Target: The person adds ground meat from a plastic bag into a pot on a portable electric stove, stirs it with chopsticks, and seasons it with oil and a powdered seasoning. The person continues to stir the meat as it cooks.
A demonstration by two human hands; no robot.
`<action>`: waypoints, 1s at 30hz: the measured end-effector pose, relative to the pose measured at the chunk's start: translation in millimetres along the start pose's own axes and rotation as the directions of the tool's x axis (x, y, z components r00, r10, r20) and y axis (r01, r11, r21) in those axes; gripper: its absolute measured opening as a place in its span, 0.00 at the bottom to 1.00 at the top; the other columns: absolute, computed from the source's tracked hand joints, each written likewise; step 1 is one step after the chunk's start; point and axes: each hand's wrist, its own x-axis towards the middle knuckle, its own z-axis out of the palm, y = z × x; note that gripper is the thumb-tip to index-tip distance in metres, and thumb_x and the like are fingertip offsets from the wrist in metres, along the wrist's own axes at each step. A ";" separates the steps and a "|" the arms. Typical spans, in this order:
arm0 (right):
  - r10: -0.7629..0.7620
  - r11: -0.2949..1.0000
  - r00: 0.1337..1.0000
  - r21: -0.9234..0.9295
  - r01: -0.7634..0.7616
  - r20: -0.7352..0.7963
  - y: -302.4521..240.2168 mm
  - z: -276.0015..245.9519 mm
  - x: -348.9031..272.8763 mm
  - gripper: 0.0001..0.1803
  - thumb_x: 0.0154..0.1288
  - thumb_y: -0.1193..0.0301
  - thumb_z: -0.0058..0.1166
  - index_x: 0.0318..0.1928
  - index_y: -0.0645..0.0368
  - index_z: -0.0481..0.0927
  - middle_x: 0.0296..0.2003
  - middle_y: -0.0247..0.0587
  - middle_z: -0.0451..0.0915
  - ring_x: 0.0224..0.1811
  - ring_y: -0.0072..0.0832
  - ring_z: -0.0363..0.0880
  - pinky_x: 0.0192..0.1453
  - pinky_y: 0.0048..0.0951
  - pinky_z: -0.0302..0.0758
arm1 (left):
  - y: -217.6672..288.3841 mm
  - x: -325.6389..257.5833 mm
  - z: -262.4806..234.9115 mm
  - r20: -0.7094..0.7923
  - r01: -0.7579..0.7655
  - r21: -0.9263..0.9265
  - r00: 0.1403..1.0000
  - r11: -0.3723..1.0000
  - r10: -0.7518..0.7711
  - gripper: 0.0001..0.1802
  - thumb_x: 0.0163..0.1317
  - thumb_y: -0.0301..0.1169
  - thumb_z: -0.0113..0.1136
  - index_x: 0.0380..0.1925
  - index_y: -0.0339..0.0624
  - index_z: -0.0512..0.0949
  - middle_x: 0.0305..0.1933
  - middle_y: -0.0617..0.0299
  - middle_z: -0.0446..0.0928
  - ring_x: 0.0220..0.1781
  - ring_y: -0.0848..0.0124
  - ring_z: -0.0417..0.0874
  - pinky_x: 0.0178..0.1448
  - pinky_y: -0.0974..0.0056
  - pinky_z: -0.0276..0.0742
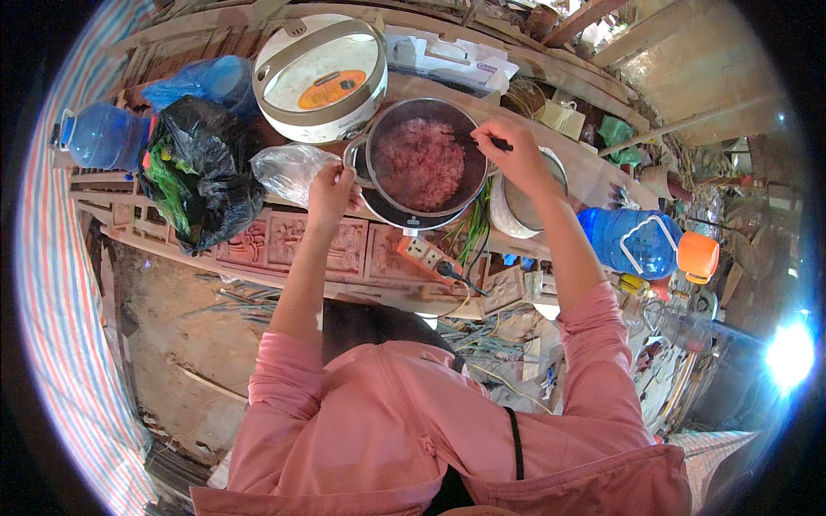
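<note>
A deep grey pot (pixel 375 176) holds a loose mass of pinkish-red food (pixel 422 159), perhaps minced meat. Beneath it sits a round white-rimmed electric base (pixel 411 225). My left hand (pixel 330 193) is closed at the pot's left side handle, against a crumpled clear plastic bag (pixel 288 172). Over the pot's right rim, my right hand (pixel 512 150) has its fingers pinched together. A small dark thing shows at those fingers, too small to name. Partly under my right forearm stands a lidded pale pot (pixel 512 215).
Behind are a white rice cooker (pixel 323 69) and a white box (pixel 447 60). At left lie a black plastic bag (pixel 219 155) with greens and a blue water jug (pixel 107 136). Rightward is an orange-capped blue jug (pixel 637 245). A power strip (pixel 426 255) and green stalks (pixel 473 228) lie in front.
</note>
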 end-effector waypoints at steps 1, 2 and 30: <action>-0.110 0.987 0.994 -0.113 0.110 0.005 -1.6 -7.2 -0.3 0.07 0.67 0.74 0.59 0.40 0.66 0.83 0.37 0.42 0.85 0.38 0.27 0.85 0.45 0.29 0.80 | 0.8 -0.5 0.2 -0.008 -0.006 0.012 1.000 1.000 0.006 0.11 0.73 0.34 0.53 0.36 0.37 0.76 0.22 0.61 0.77 0.20 0.74 0.79 0.23 0.68 0.75; 0.008 0.990 0.995 -0.141 0.006 0.098 -4.7 -13.4 -6.0 0.07 0.67 0.74 0.59 0.41 0.66 0.83 0.37 0.42 0.85 0.38 0.27 0.85 0.45 0.28 0.79 | 1.1 -1.3 0.7 -0.010 -0.002 0.011 1.000 1.000 0.002 0.11 0.73 0.34 0.54 0.36 0.37 0.76 0.22 0.62 0.77 0.20 0.74 0.79 0.23 0.68 0.75; 0.104 0.989 0.984 0.119 -0.087 -0.142 -7.5 32.8 -69.9 0.04 0.66 0.79 0.59 0.40 0.63 0.84 0.38 0.42 0.85 0.39 0.28 0.85 0.47 0.29 0.79 | -4.1 10.9 -4.0 0.063 -0.100 0.010 0.993 0.995 0.100 0.12 0.73 0.32 0.54 0.34 0.34 0.74 0.25 0.59 0.79 0.19 0.72 0.80 0.21 0.67 0.75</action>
